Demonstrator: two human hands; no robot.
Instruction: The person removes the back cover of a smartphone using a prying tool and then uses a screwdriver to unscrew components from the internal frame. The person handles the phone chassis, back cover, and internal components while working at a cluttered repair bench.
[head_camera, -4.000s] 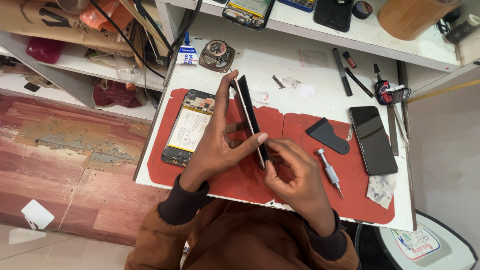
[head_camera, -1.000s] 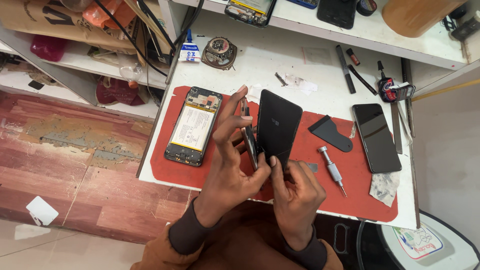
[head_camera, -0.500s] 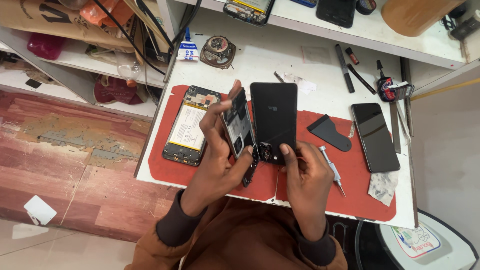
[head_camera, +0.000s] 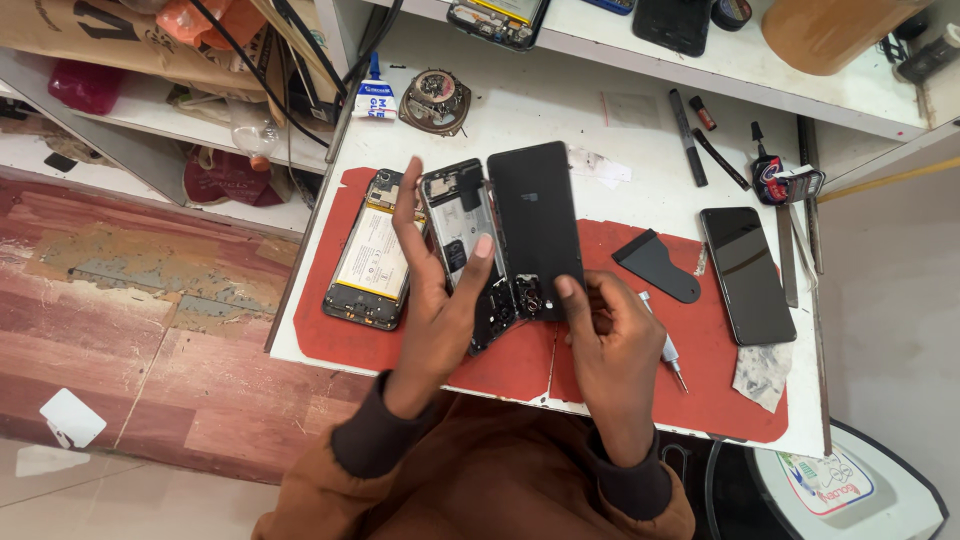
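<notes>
**Two hands parting a phone over a red work mat**

Nearest the viewer, a person in brown sleeves leans over the white workbench (head_camera: 560, 110). The left hand (head_camera: 440, 300) grips the opened phone frame with exposed dark circuitry (head_camera: 462, 240), thumb laid across its face and fingers wrapped behind its left edge. The right hand (head_camera: 615, 335) pinches the lower edge of the flat black rectangular back panel (head_camera: 535, 225), thumb on its front. The two parts stand side by side above the mat, touching or nearly touching along their long edges and at the bottom, where small black components hang between them.

Beneath the hands lies the red rubber work mat (head_camera: 520, 370). On its left part rests a second opened phone with a pale yellow battery showing (head_camera: 370, 255). To the right of the right hand lie a small silver-tipped screwdriver (head_camera: 668, 352), a black plastic wedge-shaped pry tool (head_camera: 658, 265), and a dark glossy phone lying face up (head_camera: 748, 275), with a crumpled grey wipe (head_camera: 762, 375) near it.

Farther back on the bench stand a white and blue glue tube (head_camera: 377, 95) and a round metal speaker part (head_camera: 436, 100), with black pens (head_camera: 688, 135) to the right.
</notes>
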